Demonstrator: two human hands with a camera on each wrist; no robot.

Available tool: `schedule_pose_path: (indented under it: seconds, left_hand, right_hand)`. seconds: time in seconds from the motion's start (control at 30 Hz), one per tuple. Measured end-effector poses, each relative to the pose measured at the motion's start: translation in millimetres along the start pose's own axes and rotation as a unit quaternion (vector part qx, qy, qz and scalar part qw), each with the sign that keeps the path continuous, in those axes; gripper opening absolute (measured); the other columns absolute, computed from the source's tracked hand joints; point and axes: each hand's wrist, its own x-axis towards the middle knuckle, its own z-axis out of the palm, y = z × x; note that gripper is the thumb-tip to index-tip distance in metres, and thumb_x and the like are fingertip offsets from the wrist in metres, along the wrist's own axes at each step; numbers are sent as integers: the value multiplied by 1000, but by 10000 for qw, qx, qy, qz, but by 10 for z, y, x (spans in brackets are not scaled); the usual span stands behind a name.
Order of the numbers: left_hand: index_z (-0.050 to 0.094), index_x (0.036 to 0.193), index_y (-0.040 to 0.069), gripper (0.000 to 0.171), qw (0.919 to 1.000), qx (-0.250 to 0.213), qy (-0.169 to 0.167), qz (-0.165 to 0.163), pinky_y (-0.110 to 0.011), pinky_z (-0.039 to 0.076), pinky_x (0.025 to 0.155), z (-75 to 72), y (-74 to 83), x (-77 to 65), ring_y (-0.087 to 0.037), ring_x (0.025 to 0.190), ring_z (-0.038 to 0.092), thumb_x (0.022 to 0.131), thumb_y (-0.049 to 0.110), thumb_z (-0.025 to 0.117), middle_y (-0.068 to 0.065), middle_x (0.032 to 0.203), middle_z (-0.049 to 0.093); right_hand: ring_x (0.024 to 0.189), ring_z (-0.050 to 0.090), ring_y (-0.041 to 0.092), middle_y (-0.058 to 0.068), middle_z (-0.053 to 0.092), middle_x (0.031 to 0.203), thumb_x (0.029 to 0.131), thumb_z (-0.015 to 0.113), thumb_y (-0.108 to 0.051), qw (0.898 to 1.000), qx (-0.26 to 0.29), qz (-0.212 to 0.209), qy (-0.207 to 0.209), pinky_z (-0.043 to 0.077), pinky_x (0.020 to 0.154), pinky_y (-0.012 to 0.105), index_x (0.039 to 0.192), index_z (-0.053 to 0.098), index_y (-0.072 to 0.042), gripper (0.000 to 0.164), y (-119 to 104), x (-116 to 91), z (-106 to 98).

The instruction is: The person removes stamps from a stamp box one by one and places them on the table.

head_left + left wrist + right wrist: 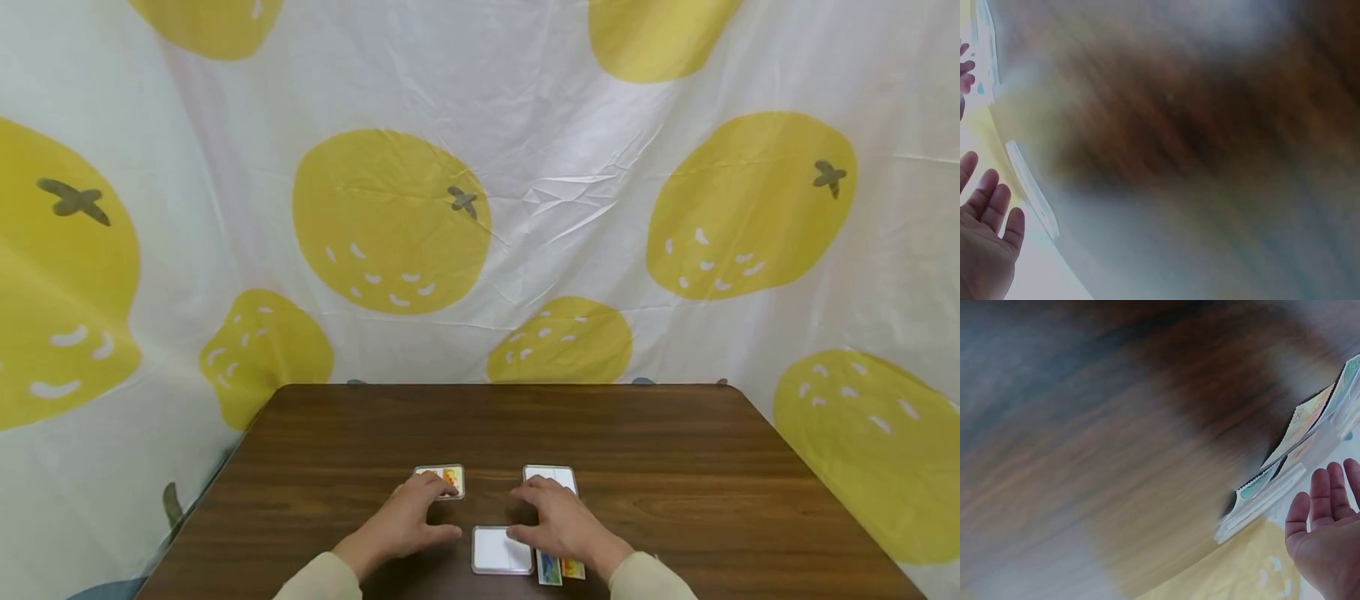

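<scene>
My left hand (411, 518) hovers at the near edge of a clear flat case (460, 493) holding an orange and yellow stamp; its fingers are extended and grip nothing. Palm and loose fingers of that hand (988, 244) show in the left wrist view. Over on the right, my right hand (561, 523) is spread above the table, between a far clear case (550, 472) with a white inside and a near one (497, 552). Its thumb overlaps the near case's corner; contact cannot be told. Partly under this hand lie a blue-green stamp (550, 570) and an orange stamp (573, 569).
The brown wood-grain table (690, 483) reaches back to a hanging white cloth (540, 117) printed with yellow lemons. In the right wrist view, perforated stamps (1300, 428) lie near a clear case (1260, 505).
</scene>
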Motion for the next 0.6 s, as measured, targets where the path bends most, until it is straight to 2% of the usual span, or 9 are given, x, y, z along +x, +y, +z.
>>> schedule_pose_path:
  seconds: [0.23, 0.37, 0.47, 0.6]
  left_hand:
    - [65, 117, 5, 54, 9997, -36, 221, -92, -55, 41, 93, -42, -68, -4, -33, 111, 54, 78, 39, 81, -10, 118, 59]
    - [64, 118, 4, 55, 9996, -24, 265, -127, -54, 42, 91, -61, -107, 0, -32, 108, 55, 78, 38, 81, -9, 115, 59]
    - [63, 121, 3, 56, 9993, -142, 173, -305, -56, 41, 92, -89, -129, 9, -33, 109, 53, 80, 37, 81, -10, 116, 59]
    - [62, 125, 2, 58, 9979, -284, 87, -571, -59, 39, 95, -128, -168, 35, -34, 112, 52, 82, 36, 80, -12, 120, 57]
  right_hand:
    - [122, 53, 38, 17, 60, 128, 84, 75, -40, 9995, 288, 147, -7, 40, 100, 57, 125, 66, -4, 55, 16, 103, 43]
    - [116, 57, 32, 10, 62, 120, 83, 76, -40, 9995, 310, 60, 16, 44, 97, 50, 125, 66, -4, 56, 14, 174, 51]
    - [110, 59, 27, 4, 63, 115, 83, 77, -40, 9994, 332, 12, -6, 46, 94, 46, 126, 65, -3, 57, 8, 227, 48]
    - [110, 59, 25, 3, 62, 115, 84, 77, -39, 9989, 436, 131, -109, 46, 95, 46, 127, 65, -5, 57, 4, 311, 59]
